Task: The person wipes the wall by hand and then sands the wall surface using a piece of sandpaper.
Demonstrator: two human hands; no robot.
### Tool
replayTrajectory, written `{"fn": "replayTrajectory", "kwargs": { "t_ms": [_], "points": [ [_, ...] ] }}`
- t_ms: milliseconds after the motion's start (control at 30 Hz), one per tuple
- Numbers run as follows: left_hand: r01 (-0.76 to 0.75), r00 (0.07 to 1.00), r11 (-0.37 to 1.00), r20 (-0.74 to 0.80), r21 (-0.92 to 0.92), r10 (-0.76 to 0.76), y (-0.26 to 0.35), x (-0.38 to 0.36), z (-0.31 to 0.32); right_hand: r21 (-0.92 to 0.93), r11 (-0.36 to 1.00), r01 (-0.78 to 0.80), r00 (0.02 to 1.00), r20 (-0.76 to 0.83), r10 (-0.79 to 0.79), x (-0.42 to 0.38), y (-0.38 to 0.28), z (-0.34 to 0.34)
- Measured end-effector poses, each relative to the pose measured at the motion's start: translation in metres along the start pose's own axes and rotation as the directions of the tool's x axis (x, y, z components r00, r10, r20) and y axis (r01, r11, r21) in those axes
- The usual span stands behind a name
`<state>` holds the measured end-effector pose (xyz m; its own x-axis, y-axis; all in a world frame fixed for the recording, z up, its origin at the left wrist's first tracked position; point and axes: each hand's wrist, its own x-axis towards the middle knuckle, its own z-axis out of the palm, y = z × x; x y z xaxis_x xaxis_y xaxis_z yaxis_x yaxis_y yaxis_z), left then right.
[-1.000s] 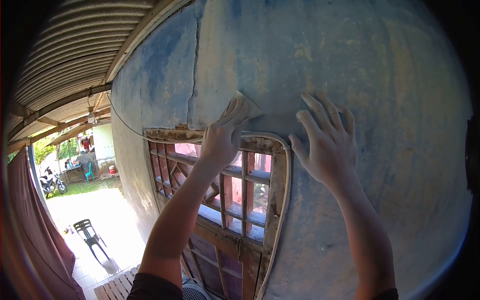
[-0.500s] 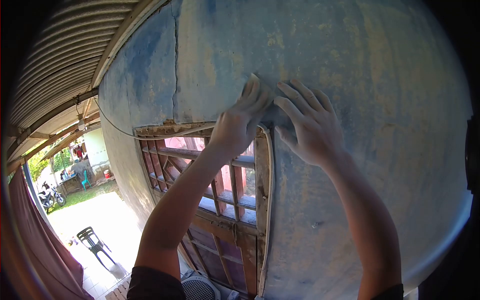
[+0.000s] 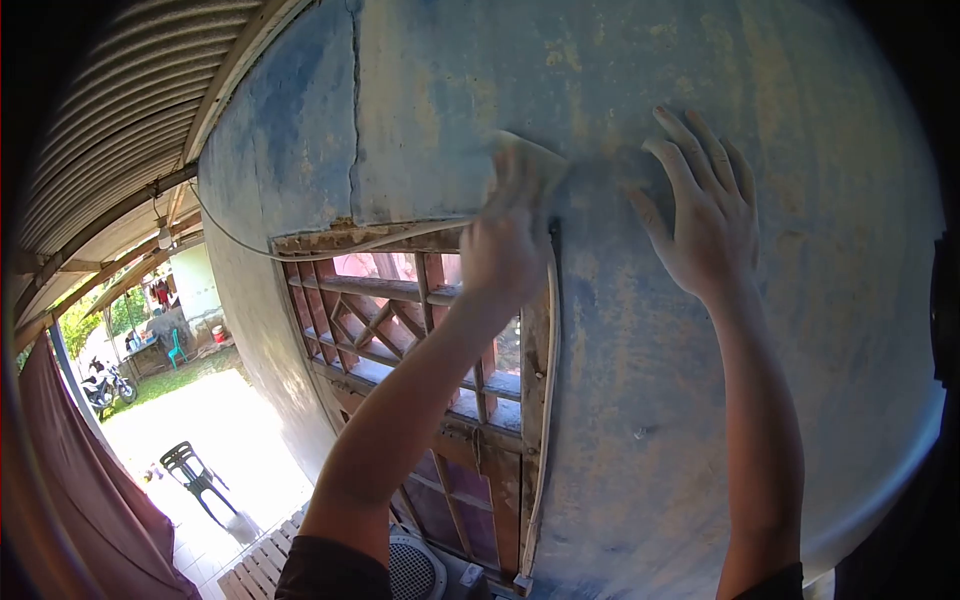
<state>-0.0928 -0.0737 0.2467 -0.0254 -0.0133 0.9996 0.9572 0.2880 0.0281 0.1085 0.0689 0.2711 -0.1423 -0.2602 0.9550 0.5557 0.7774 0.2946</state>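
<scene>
My left hand [image 3: 508,235], smeared by motion, presses a pale sheet of sandpaper [image 3: 540,152] to the faded blue wall [image 3: 640,370], just above the window's top right corner. The sheet's upper edge and right corner stick out past the fingers; the rest is hidden beneath them. To the right, my right hand [image 3: 708,210] is open with fingers spread, its tips at the wall and nothing in it. Both hands look whitish, as if dusty.
Below my left arm is a wooden window frame [image 3: 535,400] with bars; a pale cable [image 3: 549,330] runs along it. A corrugated roof [image 3: 150,90] slopes overhead. At lower left are a dark chair [image 3: 195,475], a slatted wooden surface [image 3: 265,560] and a brown curtain [image 3: 90,480].
My right hand has moved right and slightly up, away from the left. My left hand has shifted a little right with the sandpaper, and more of the sheet shows.
</scene>
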Motion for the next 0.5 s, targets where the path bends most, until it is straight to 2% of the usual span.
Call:
{"fn": "replayTrajectory", "kwargs": {
  "t_ms": [67,167,233,267,300,333,433,467,500],
  "points": [
    [-0.352,0.936,0.929,0.032,0.116,0.351,0.008,-0.009,0.0,-0.028,0.999,-0.02,1.0,-0.015,0.02,-0.002,0.002,0.001],
    [-0.363,0.927,0.903,-0.012,0.23,0.376,-0.052,-0.002,-0.002,-0.028,0.999,-0.016,1.0,-0.02,0.015,-0.004,0.004,0.002],
    [-0.043,0.998,0.997,-0.036,0.066,0.045,-0.072,0.0,-0.027,-0.023,1.0,-0.003,1.0,-0.028,0.002,-0.005,0.003,0.005],
    [-0.034,0.999,0.997,-0.037,0.069,0.037,-0.072,0.0,-0.036,-0.026,1.0,-0.004,0.999,-0.04,0.003,-0.005,0.003,0.005],
    [0.274,0.961,0.96,0.036,0.053,-0.276,-0.065,0.006,-0.05,-0.022,1.0,-0.002,0.999,-0.041,0.001,-0.006,0.003,0.005],
    [0.551,0.825,0.832,0.11,0.06,-0.554,-0.06,0.011,-0.058,-0.029,1.0,-0.01,0.999,-0.04,0.009,-0.006,0.001,0.005],
    [0.583,0.8,0.811,0.138,0.048,-0.584,-0.033,0.015,-0.032,-0.031,0.999,-0.019,0.999,-0.038,0.018,-0.005,0.0,0.004],
    [0.349,0.937,0.936,-0.014,0.04,-0.348,-0.02,0.006,-0.011,-0.027,0.999,-0.021,0.999,-0.033,0.02,-0.005,0.0,0.003],
    [0.09,0.984,0.993,-0.161,0.075,-0.077,-0.012,-0.006,0.004,-0.025,1.0,-0.018,0.999,-0.037,0.017,-0.005,0.0,0.003]
  ]
}}
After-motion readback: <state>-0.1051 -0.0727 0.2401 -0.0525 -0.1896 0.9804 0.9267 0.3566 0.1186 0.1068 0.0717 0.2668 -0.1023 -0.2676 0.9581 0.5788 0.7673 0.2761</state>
